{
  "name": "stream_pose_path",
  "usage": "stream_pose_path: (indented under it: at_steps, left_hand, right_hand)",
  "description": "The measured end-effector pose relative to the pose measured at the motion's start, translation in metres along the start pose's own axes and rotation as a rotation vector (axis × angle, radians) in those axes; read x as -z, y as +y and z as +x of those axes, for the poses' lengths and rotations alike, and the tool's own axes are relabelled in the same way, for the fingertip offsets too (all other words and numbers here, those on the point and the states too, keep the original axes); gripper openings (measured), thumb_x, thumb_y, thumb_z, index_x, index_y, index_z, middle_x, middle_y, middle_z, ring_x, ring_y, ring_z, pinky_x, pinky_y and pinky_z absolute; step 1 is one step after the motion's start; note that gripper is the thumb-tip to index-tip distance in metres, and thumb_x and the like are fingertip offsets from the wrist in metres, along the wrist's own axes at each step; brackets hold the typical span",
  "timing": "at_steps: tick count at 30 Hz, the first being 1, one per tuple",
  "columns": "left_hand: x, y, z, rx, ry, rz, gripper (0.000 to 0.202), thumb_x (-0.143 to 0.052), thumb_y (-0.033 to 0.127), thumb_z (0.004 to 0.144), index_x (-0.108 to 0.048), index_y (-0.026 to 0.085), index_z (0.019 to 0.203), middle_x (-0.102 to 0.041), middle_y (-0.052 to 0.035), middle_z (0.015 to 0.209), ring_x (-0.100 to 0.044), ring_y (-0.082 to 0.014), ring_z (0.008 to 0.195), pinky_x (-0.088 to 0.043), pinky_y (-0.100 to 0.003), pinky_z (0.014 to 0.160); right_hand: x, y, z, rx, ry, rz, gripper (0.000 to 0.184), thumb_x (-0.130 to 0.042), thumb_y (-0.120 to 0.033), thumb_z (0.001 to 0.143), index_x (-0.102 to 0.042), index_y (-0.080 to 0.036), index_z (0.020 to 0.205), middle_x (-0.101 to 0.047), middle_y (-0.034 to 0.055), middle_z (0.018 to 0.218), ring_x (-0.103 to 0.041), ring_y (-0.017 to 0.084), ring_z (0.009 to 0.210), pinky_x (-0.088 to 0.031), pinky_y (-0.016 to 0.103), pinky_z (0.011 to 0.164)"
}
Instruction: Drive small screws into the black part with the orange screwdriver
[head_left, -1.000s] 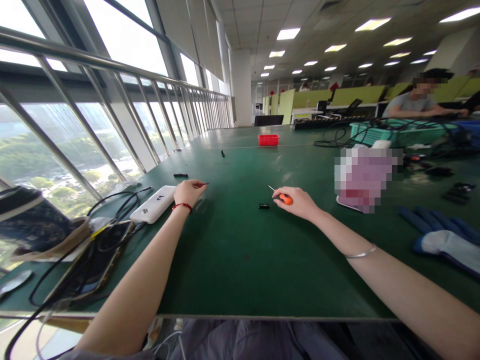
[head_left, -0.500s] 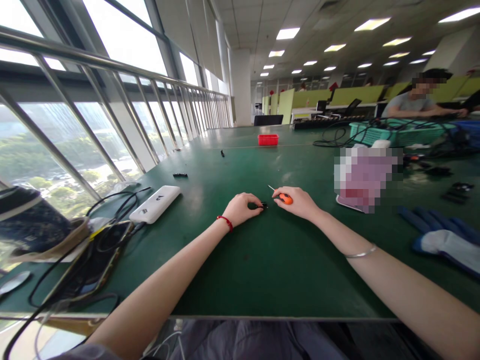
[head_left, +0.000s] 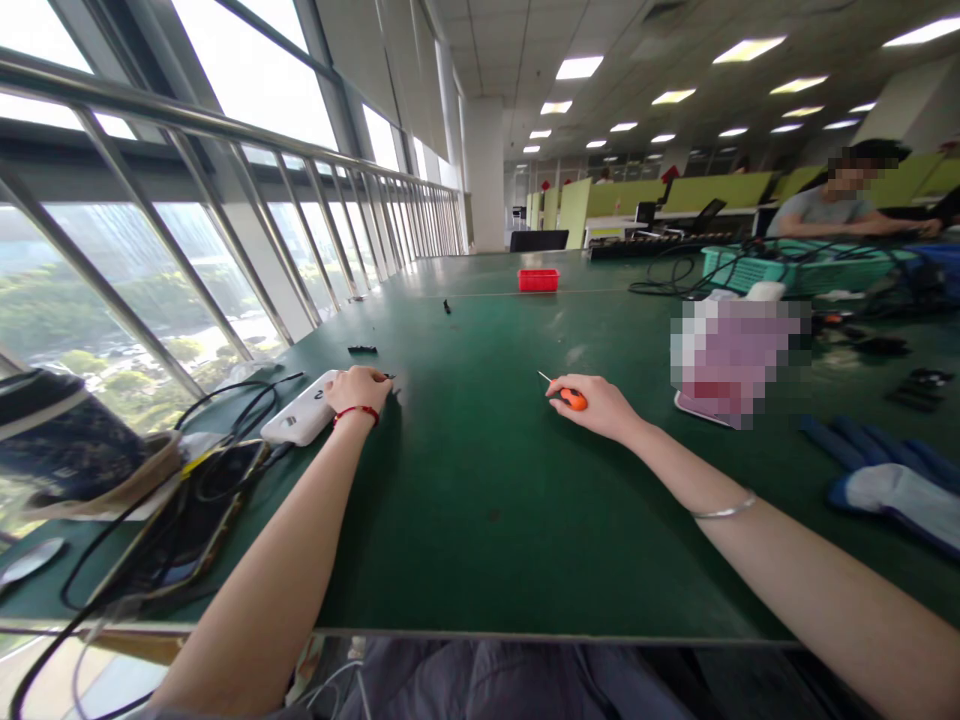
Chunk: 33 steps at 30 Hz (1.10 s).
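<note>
My right hand point(head_left: 589, 402) is closed around a screwdriver with an orange and black handle point(head_left: 573, 399); its thin metal shaft points up and left over the green table. My left hand point(head_left: 361, 390) is closed at the right end of a white power bank point(head_left: 300, 412), partly covering it. Between the left fingertips is a small black piece point(head_left: 389, 377), too small to name. A short black strip point(head_left: 363, 349) lies just beyond that hand, and another small black part point(head_left: 446, 307) lies farther off.
A red basket point(head_left: 538, 280) stands toward the far side. At right are a teal basket point(head_left: 795, 268) with black cables, a pinkish blurred item point(head_left: 739, 360) and a blue-white glove point(head_left: 900, 490). A phone point(head_left: 195, 520) and cables lie at left. A person point(head_left: 840, 205) sits at back right.
My left hand has moved left from the middle of the table to the power bank, carrying the small black piece. My right hand has stayed put with the screwdriver.
</note>
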<state>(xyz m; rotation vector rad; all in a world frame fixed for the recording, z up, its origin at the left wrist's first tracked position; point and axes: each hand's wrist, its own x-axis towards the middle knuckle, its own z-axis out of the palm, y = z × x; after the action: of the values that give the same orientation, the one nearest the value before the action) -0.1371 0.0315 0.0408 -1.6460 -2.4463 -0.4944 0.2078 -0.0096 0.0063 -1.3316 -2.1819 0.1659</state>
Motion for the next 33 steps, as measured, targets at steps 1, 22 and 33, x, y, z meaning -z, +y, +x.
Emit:
stream_pose_path:
  at_steps: [1,22,33]
  left_hand:
    - [0.001,0.000,0.000,0.003,-0.020,0.012,0.034,-0.055,0.039,0.074,-0.073,0.023,0.099,-0.069,-0.0105,0.102,-0.055,-0.0310,0.106,-0.037,-0.041,0.092]
    - [0.010,0.001,-0.002,0.057,-0.054,0.061,0.036,-0.058,0.049,0.071,-0.075,0.027,0.094,-0.066,-0.0107,0.107,-0.044,-0.0366,0.110,-0.034,-0.046,0.090]
    - [0.009,-0.002,0.000,0.029,-0.062,0.059,0.034,-0.058,0.050,0.069,-0.076,0.027,0.087,-0.068,-0.0104,0.103,-0.047,-0.0377,0.108,-0.034,-0.048,0.089]
  right_hand:
    - [0.000,0.000,0.000,-0.001,-0.002,-0.001,0.016,-0.055,-0.028,0.078,-0.064,-0.025,0.091,-0.068,-0.0006,0.100,-0.063,0.018,0.084,-0.047,0.032,0.071]
    - [0.001,0.000,-0.001,0.011,-0.011,-0.022,0.016,-0.055,-0.028,0.078,-0.064,-0.026,0.091,-0.068,-0.0009,0.100,-0.063,0.018,0.085,-0.047,0.031,0.069]
    - [0.002,-0.001,-0.001,0.001,-0.018,-0.026,0.017,-0.055,-0.027,0.078,-0.064,-0.026,0.091,-0.068,-0.0007,0.101,-0.063,0.019,0.085,-0.047,0.032,0.069]
